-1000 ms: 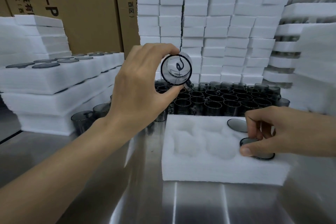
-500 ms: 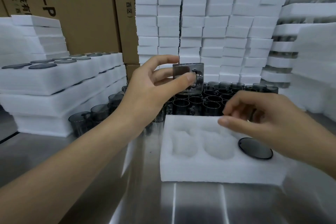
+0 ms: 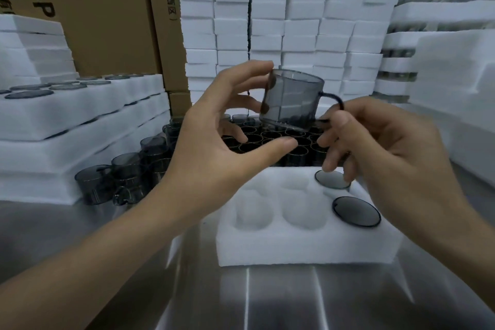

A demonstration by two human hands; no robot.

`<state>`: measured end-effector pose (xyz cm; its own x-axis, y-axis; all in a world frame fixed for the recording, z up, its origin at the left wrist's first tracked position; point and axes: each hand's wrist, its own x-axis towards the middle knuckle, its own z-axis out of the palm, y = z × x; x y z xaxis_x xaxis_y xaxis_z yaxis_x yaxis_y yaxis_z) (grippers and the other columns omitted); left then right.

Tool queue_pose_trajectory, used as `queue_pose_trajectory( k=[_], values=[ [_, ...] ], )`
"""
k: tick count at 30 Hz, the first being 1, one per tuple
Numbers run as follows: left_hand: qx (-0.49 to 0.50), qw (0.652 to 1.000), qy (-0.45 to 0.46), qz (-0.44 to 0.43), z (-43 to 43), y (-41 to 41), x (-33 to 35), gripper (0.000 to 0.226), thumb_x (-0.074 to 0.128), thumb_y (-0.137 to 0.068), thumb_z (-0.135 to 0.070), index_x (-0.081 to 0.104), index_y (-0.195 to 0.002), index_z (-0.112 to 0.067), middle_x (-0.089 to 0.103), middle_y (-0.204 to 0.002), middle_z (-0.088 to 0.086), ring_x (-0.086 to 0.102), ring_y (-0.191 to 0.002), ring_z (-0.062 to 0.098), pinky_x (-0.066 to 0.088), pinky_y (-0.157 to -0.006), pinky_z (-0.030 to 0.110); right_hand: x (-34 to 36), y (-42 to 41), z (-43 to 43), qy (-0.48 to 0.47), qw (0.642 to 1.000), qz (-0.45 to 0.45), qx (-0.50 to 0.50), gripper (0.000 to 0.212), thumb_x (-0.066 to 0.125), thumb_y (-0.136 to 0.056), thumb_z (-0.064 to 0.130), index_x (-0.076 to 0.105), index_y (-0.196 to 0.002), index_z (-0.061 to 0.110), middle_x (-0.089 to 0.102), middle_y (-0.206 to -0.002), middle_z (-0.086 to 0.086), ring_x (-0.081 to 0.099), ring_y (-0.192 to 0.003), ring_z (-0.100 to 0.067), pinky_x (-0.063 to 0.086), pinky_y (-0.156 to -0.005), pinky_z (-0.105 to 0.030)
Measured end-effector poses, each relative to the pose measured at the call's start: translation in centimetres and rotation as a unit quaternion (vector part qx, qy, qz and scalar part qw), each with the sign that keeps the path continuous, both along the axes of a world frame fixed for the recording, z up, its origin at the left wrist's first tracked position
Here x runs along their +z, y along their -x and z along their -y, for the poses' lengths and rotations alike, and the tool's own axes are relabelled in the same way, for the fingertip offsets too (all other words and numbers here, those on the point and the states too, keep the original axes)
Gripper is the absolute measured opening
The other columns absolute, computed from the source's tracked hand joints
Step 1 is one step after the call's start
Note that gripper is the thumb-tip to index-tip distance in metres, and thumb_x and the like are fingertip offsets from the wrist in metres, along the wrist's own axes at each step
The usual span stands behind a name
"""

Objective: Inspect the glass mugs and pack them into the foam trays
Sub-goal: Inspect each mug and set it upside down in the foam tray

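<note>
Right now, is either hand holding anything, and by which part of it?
A grey glass mug, held in both hands. The left hand has fingertips on its top edge and side; the right hand takes its grip on the handle.

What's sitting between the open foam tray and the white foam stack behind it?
Rows of loose grey mugs, standing rim-up, as the head view shows.
</note>
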<state>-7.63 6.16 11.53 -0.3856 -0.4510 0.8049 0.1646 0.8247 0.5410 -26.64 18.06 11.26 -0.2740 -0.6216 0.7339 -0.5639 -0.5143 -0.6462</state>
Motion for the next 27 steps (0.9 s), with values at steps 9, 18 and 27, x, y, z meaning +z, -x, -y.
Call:
queue_pose_trajectory(
  k=[9,18,27],
  values=[
    [0.045,0.995,0.092,-0.006,0.1,0.0,-0.1,0.065,0.092,-0.085,-0.026,0.060,-0.141,-0.030,0.068,-0.136,-0.014,0.060,-0.136,0.023,0.057,-0.084,0.029,-0.5,-0.2,0.2,0.038,0.998,-0.002,-0.048,0.022,0.071,-0.102,0.020,0.068,-0.117,0.036,0.071,-0.110,0.007,0.069,-0.078,-0.016,0.054,-0.054,-0.021],
    [0.123,0.970,0.208,0.003,-0.9,0.2,0.0,0.063,0.087,-0.088,-0.020,0.059,-0.144,-0.018,0.063,-0.135,-0.007,0.058,-0.126,0.017,0.048,-0.093,0.026,0.4,-0.2,-0.7,0.110,0.944,-0.286,-0.124,0.065,0.080,-0.091,0.011,0.052,-0.149,0.020,0.057,-0.137,0.008,0.058,-0.124,-0.005,0.048,-0.103,-0.022],
    [0.019,0.975,0.220,-0.034,-0.2,-0.3,0.4,0.070,0.088,-0.086,-0.015,0.048,-0.142,-0.019,0.059,-0.145,0.008,0.059,-0.134,0.032,0.056,-0.090,0.046,-0.2,-0.9,-0.3,0.106,0.989,-0.103,-0.001,0.037,0.071,-0.101,0.014,0.056,-0.128,0.035,0.068,-0.125,0.017,0.068,-0.122,-0.019,0.058,-0.094,-0.035]
  ],
)
